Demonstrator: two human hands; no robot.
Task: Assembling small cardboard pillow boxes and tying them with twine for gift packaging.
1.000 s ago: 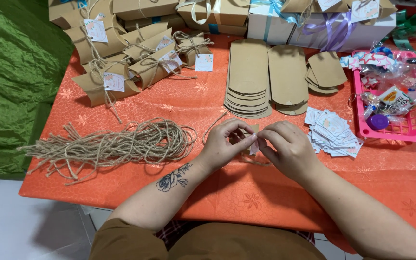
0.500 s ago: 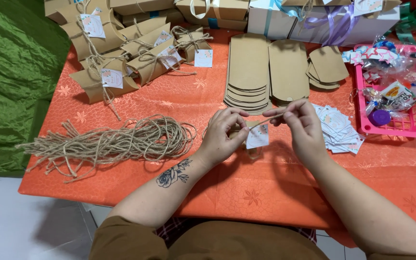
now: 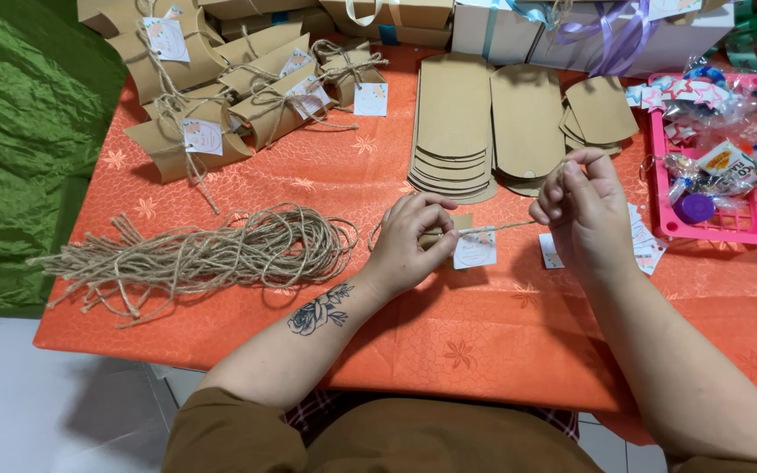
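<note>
Here, in the head view, my left hand (image 3: 413,241) pinches a small paper tag (image 3: 474,249) at the worktop's (image 3: 484,342) centre, while my right hand (image 3: 584,210), at 3 o'clock from it, clamps the twine strand (image 3: 497,228) stretched between them. The twine bundle (image 3: 212,258) lies at 9 o'clock.

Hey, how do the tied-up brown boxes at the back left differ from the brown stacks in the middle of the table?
The tied boxes are folded up into puffed pillow shapes; the flat stacks are unfolded cutouts lying level. The tied boxes each carry twine and a small white tag; the flat stacks are bare. The tied boxes lie heaped at angles; the flat stacks sit in neat overlapping piles. Both look like the same brown card and rest on the orange tablecloth.
</note>
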